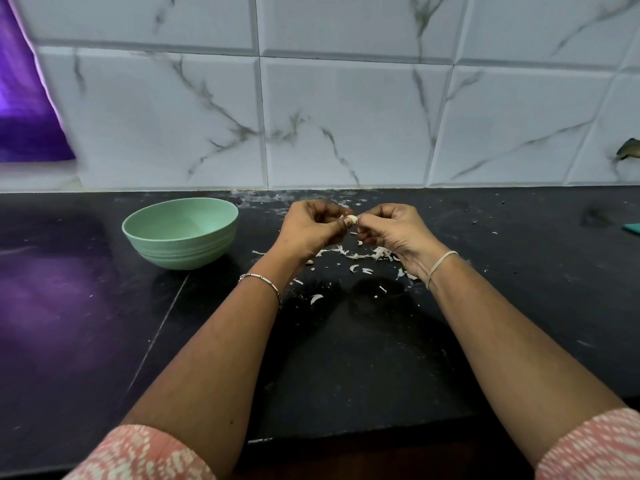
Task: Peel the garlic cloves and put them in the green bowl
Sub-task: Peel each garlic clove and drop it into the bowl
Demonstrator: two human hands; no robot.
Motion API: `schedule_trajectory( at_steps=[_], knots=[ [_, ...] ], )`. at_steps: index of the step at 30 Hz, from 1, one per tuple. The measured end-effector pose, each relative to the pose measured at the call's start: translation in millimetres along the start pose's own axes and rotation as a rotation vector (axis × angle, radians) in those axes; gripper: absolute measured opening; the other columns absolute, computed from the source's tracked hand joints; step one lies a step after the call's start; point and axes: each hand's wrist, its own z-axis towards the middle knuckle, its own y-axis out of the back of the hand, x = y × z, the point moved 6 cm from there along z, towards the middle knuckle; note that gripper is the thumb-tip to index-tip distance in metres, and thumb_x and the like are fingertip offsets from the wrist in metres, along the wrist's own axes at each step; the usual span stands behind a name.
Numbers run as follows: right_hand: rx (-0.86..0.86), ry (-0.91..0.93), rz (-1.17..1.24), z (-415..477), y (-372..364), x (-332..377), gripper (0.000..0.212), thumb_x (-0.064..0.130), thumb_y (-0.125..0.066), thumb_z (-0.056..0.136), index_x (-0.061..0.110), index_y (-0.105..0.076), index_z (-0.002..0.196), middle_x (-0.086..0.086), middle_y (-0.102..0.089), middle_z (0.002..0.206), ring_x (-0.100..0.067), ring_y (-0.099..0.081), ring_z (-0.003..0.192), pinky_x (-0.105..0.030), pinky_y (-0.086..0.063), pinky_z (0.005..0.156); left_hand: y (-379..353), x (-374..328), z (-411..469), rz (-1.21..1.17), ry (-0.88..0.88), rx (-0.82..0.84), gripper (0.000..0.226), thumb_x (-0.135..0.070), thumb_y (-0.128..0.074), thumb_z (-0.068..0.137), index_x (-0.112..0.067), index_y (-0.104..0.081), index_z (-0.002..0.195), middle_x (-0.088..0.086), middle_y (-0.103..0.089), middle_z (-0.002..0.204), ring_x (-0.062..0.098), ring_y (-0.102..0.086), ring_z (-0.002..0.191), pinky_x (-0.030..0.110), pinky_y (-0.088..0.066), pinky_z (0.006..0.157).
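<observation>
A small pale garlic clove [352,219] is held above the black counter between both hands. My left hand [311,226] pinches it from the left with curled fingers. My right hand [393,230] pinches its right end, fingers curled too. The green bowl [180,233] stands upright on the counter to the left of my left hand; its inside looks bare from this angle. White garlic skins [360,258] lie scattered on the counter under and in front of my hands.
A white marble-tiled wall [346,116] rises right behind the black counter [346,358]. A purple cloth [24,116] hangs at far left. A teal object [632,228] pokes in at the right edge. The counter's front edge runs near my elbows.
</observation>
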Motion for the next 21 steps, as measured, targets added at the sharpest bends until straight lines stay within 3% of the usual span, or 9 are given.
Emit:
schedule_trajectory(
  at_steps=[7, 21],
  knots=[
    [0.002, -0.03, 0.061, 1.6, -0.3, -2.2, 0.023, -0.004, -0.063, 0.084, 0.007, -0.064, 0.064, -0.007, -0.062, 0.059, -0.014, -0.058, 0.053, -0.027, -0.051, 0.061, -0.1, -2.3, -1.9, -0.022, -0.004, -0.009, 0.008, 0.003, -0.069, 0.085, -0.005, -0.07, 0.088, 0.004, -0.067, 0.069, 0.011, -0.06, 0.059, 0.02, -0.055, 0.063],
    [0.02, -0.052, 0.074, 2.2, -1.1, -3.8, 0.02, -0.001, -0.068, 0.082, 0.006, -0.062, 0.064, -0.005, -0.063, 0.056, -0.013, -0.059, 0.051, -0.028, -0.052, 0.061, -0.6, -4.4, -5.2, -0.059, 0.017, -0.048, 0.005, -0.001, -0.074, 0.082, 0.0, -0.07, 0.086, 0.009, -0.066, 0.067, 0.016, -0.058, 0.057, 0.022, -0.054, 0.061]
  ],
)
